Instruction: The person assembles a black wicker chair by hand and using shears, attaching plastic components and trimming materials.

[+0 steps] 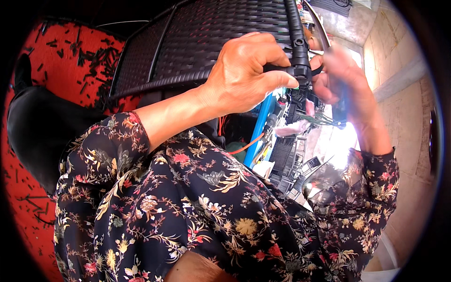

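A black woven panel with a wrapped edge bar stands in front of me. My left hand is closed at the panel's corner, thumb and forefinger pinching a short black piece of flat strip beside the bar. On the other side of the bar, my right hand is smeared by motion, its fingers curled. A long dark strip curves down to this hand, which appears closed on it; exactly how the fingers grip is blurred.
Many short black scraps litter the red floor at left. Below the hands are a blue bar, an orange cord and a jumble of black frame-like items. A pale wall rises at right.
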Demonstrator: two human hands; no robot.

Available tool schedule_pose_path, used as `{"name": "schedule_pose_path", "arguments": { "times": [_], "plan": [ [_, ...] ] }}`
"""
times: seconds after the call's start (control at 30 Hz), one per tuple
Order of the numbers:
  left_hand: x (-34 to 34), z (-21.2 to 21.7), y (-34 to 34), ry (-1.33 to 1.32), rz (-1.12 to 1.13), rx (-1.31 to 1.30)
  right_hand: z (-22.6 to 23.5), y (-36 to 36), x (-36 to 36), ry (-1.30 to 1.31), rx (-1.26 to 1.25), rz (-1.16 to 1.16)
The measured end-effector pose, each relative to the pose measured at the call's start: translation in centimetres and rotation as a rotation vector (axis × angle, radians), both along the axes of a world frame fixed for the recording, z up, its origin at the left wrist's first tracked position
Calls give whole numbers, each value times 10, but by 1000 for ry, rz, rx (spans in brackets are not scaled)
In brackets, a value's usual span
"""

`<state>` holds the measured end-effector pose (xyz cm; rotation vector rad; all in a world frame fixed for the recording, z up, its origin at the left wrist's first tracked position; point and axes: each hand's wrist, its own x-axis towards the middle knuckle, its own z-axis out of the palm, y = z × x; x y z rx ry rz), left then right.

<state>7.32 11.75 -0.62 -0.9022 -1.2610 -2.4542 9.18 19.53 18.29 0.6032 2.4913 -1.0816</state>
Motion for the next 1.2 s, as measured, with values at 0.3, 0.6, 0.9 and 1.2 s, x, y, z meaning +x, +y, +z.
{"name": "schedule_pose_path", "arguments": {
  "times": [0.3, 0.6, 0.9, 1.2],
  "plan": [
    [0, 1, 0, 56, 35, 15, -7, -15, 11, -5, 274, 98],
    [3, -1, -3, 91, 63, 46, -8, -17, 8, -41, 350, 177],
    [1, 4, -5, 76, 35, 6, -7, -7, 9, 33, 164, 159],
    [-5, 5, -15, 89, 66, -53, -35, 36, 30, 332, -400, 133]
  ]
}}
